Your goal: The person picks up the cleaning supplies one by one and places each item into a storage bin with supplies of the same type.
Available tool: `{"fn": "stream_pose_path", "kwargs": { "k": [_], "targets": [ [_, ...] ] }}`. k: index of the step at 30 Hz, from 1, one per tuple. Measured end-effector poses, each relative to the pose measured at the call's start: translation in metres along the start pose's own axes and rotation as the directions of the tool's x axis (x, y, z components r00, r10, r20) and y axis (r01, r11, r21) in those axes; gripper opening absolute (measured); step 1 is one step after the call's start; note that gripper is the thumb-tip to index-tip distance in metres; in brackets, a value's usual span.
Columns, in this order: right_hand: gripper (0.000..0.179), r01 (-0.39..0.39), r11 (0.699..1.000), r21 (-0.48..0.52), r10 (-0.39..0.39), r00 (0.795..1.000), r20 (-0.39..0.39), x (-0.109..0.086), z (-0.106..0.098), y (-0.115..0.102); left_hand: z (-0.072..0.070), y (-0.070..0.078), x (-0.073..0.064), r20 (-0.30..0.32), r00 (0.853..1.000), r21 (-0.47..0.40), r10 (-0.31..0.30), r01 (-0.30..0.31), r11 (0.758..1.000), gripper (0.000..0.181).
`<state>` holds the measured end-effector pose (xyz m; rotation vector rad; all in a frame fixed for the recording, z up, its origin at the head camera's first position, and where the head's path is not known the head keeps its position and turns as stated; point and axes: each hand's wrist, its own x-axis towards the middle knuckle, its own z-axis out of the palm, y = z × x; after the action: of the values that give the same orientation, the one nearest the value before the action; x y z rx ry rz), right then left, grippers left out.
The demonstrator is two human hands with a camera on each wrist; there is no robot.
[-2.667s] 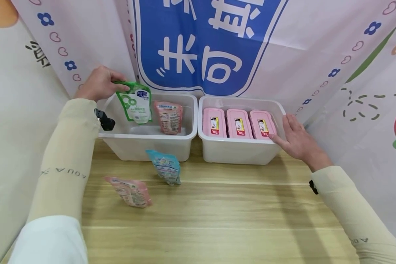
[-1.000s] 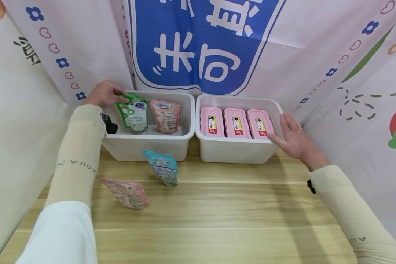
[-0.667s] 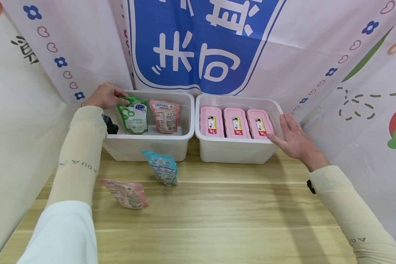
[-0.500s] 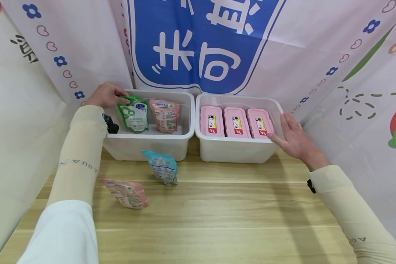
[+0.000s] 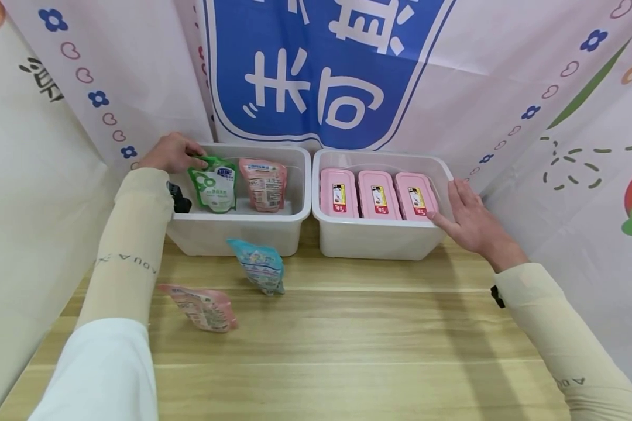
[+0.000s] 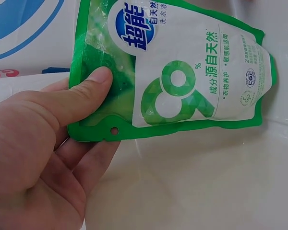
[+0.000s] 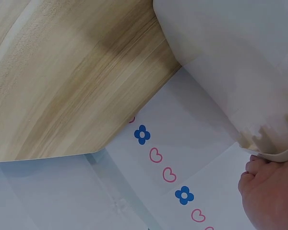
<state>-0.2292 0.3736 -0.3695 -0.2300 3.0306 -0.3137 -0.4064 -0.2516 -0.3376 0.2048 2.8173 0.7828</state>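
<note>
My left hand (image 5: 171, 153) pinches the top corner of a green-and-white laundry detergent pouch (image 5: 217, 190). In the left wrist view the thumb lies across the front of the detergent pouch (image 6: 182, 72), with fingers behind it. The pouch stands inside the left white bin (image 5: 242, 234), left of a pink pouch (image 5: 265, 186); its lower end is near the bin floor, whether touching I cannot tell. My right hand (image 5: 476, 225) rests on the right end of the right white bin (image 5: 379, 242), fingers straight along the rim. The right wrist view shows part of that hand (image 7: 269, 191) at the rim.
Three pink lidded boxes (image 5: 379, 196) stand side by side in the right bin. On the wooden table (image 5: 347, 339), a blue pouch (image 5: 260, 266) stands before the left bin, with another pink pouch (image 5: 202, 308) nearer. A printed cloth (image 5: 321, 70) hangs behind the bins.
Since the earliest frame, my left hand has lowered the green-and-white detergent pouch deeper into the left bin. Over the last second it has hardly moved. The right hand stays on the rim.
</note>
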Motion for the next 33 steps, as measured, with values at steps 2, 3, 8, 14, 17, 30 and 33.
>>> {"fn": "stream_pose_path", "kwargs": {
  "k": [2, 3, 8, 14, 17, 30, 33],
  "targets": [
    [0.103, -0.002, 1.0, 0.002, 0.002, 1.0, -0.001, 0.0, 0.0, 0.001, 0.0, 0.001, 0.0, 0.004, 1.0, 0.0, -0.004, 0.004, 1.0, 0.037],
    [0.103, -0.001, 1.0, 0.004, 0.001, 1.0, -0.003, -0.001, 0.0, 0.001, 0.0, 0.001, 0.0, 0.005, 1.0, -0.001, -0.007, 0.007, 1.0, 0.037],
    [0.102, 0.007, 1.0, 0.001, -0.007, 1.0, -0.004, 0.0, 0.0, 0.001, 0.001, 0.003, -0.001, 0.013, 1.0, 0.001, -0.024, 0.024, 1.0, 0.038],
    [0.102, 0.008, 1.0, 0.006, -0.008, 1.0, -0.003, 0.0, -0.001, 0.0, -0.002, 0.003, -0.003, 0.024, 0.999, 0.032, -0.03, 0.029, 0.999, 0.038],
    [0.103, 0.005, 1.0, 0.01, -0.005, 1.0, -0.005, -0.001, 0.0, 0.001, -0.003, 0.002, -0.004, 0.024, 0.999, 0.042, -0.023, 0.022, 0.999, 0.037],
    [0.103, 0.013, 1.0, 0.016, -0.012, 1.0, -0.014, 0.0, 0.001, 0.0, -0.023, 0.015, -0.016, 0.036, 0.999, 0.111, 0.016, -0.02, 0.994, 0.03],
    [0.103, 0.015, 1.0, 0.019, -0.015, 1.0, -0.019, 0.0, 0.001, 0.001, -0.03, 0.02, -0.021, 0.041, 0.999, 0.118, 0.011, -0.016, 0.993, 0.031]
  ]
}}
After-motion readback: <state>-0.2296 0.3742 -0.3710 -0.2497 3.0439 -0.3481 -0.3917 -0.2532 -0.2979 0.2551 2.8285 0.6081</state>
